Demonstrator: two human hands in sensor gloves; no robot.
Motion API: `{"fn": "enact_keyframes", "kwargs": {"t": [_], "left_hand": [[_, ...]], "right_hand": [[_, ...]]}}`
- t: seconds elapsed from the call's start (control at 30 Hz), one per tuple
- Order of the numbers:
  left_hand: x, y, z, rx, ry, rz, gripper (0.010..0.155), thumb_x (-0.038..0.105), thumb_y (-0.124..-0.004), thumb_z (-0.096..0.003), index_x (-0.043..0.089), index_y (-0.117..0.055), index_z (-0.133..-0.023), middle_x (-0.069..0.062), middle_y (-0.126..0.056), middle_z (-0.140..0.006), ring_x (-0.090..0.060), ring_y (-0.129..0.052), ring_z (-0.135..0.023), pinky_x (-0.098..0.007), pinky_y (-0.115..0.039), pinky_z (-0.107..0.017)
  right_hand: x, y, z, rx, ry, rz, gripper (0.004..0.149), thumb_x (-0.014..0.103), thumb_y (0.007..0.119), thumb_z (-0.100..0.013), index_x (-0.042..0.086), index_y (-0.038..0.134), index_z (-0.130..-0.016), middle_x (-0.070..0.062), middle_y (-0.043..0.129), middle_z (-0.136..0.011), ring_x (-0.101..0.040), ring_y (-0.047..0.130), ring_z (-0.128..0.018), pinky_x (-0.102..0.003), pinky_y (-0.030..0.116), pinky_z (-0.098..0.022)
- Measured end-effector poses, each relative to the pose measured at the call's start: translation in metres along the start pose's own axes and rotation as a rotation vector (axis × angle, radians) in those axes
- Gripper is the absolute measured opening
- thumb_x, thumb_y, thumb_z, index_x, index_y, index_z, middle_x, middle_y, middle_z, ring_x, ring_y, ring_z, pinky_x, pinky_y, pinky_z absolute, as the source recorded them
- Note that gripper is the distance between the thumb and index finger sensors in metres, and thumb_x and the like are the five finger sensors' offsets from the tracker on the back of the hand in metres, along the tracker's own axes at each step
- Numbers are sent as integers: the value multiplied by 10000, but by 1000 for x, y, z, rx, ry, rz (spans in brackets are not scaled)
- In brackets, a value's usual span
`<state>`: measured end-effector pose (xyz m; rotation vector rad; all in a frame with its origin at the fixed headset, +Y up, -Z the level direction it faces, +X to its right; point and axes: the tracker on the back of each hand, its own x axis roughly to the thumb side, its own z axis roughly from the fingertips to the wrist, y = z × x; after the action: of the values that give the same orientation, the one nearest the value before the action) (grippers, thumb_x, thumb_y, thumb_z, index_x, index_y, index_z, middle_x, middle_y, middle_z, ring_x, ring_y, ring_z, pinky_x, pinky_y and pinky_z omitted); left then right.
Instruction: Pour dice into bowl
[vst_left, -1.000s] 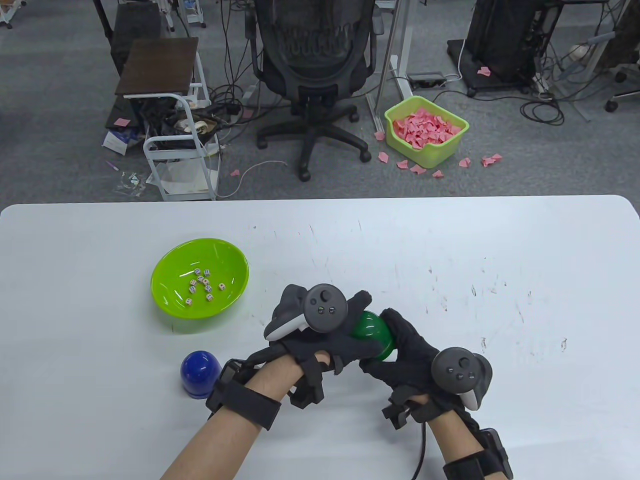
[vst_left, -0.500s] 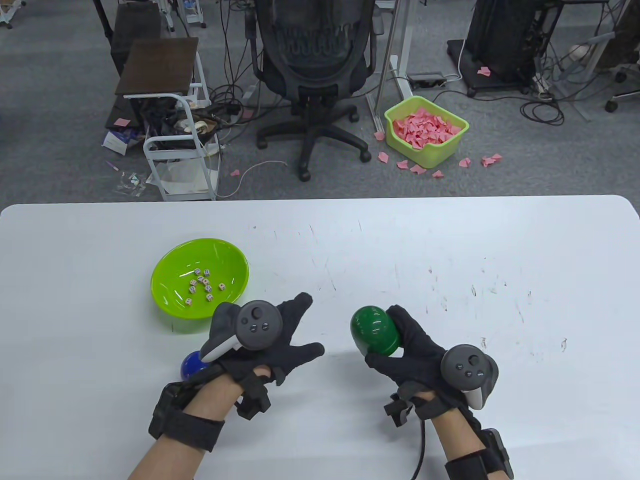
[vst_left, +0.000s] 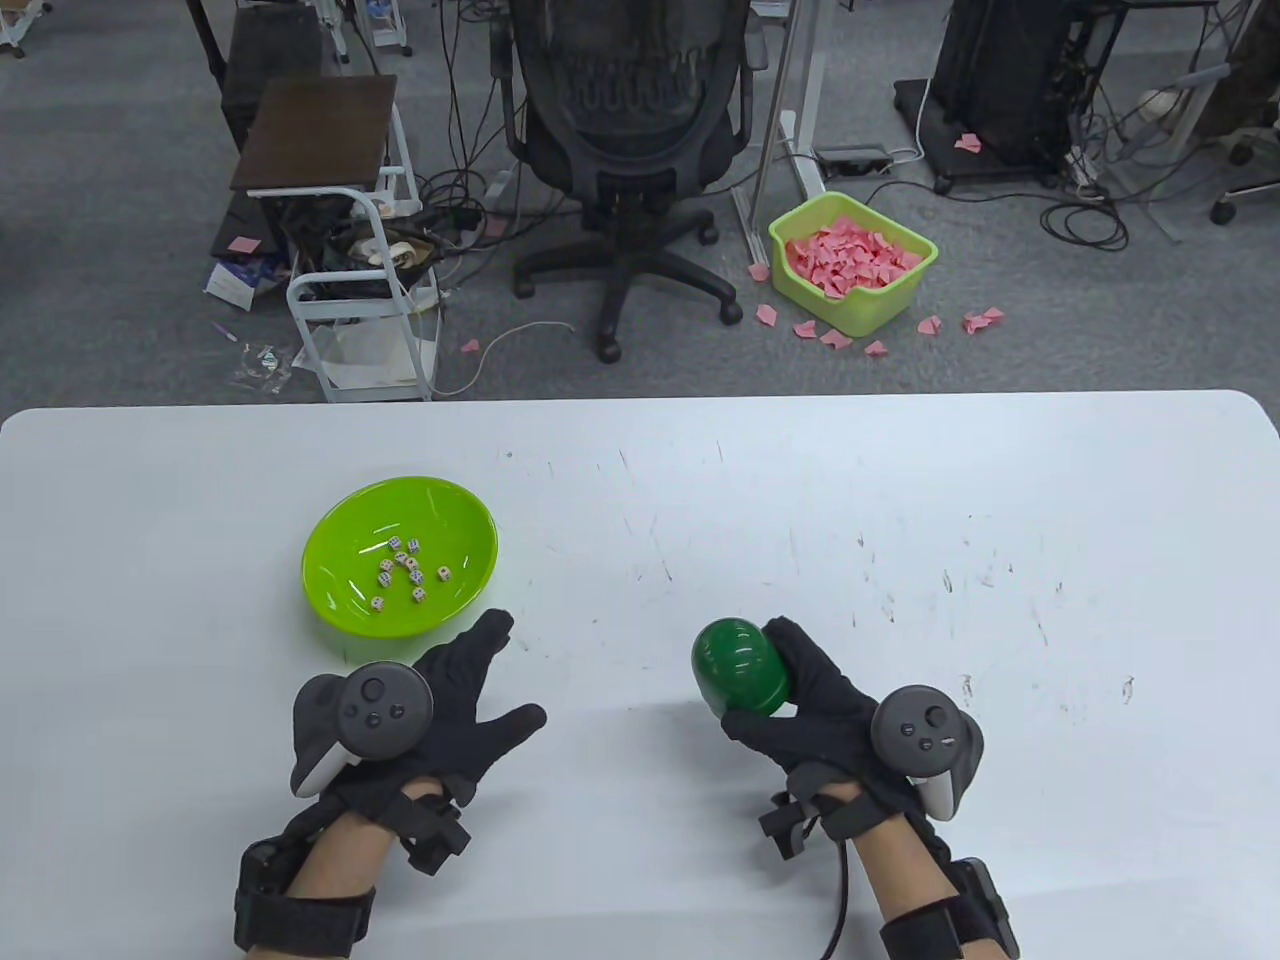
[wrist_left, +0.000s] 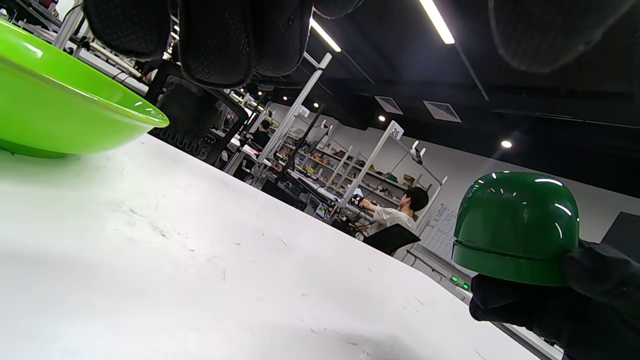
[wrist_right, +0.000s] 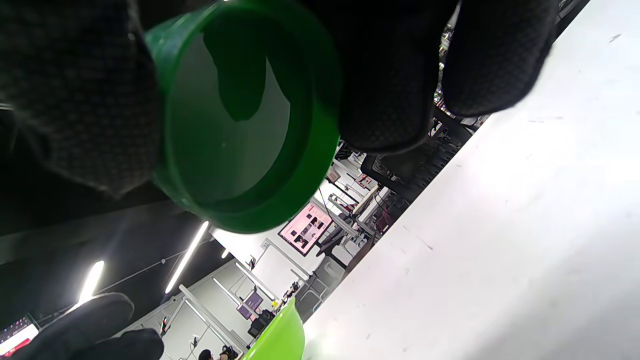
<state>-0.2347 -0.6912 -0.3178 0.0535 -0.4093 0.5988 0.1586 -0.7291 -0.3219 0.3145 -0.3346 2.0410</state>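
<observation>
Left hand (vst_left: 440, 705) palm down over the desk, fingers straight and spread, thumb out to the right, holding nothing; whether the palm touches the surface can't be told. Tracker on its back, forearm in from bottom edge with wrist strap. Right hand (vst_left: 830, 705) raised, fingers and thumb curled round the green cup (vst_left: 742, 668), mouth facing the wrist.

Dice (vst_left: 405, 573) lie in the bowl (vst_left: 340, 520) (table's (vst_left: 900, 480) left), cup (vst_left: 740, 665) to its right.
</observation>
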Motion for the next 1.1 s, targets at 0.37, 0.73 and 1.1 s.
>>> {"fn": "enact_keyframes", "kwargs": {"t": [0.37, 0.73, 1.1], "left_hand": [[-12, -2, 3, 47, -14, 70, 929, 712, -742, -417, 251, -347, -1121, -134, -616, -1127, -404, -713, -991, -633, -622, -736], [-20, 0, 6, 64, 11, 98, 932, 714, -740, -418, 247, -343, -1121, -136, -616, -1126, -405, -709, -992, -633, -621, -736], [-23, -1, 5, 51, 28, 122, 934, 716, -738, -419, 243, -343, -1121, -136, -621, -1122, -404, -712, -991, -633, -622, -734]], "right_hand": [[6, 21, -8, 75, 31, 46, 969, 521, 1011, -288, 37, 590, -1013, -224, 757, -1011, -405, 931, -665, -647, 763, -554], [24, 82, -24, 219, 100, 81, 968, 535, 1008, -287, 33, 602, -1009, -224, 771, -1002, -412, 929, -660, -651, 761, -553], [31, 125, -29, 312, 145, 252, 966, 546, 1000, -292, 39, 601, -1011, -217, 780, -1002, -432, 898, -689, -661, 744, -562]]}}
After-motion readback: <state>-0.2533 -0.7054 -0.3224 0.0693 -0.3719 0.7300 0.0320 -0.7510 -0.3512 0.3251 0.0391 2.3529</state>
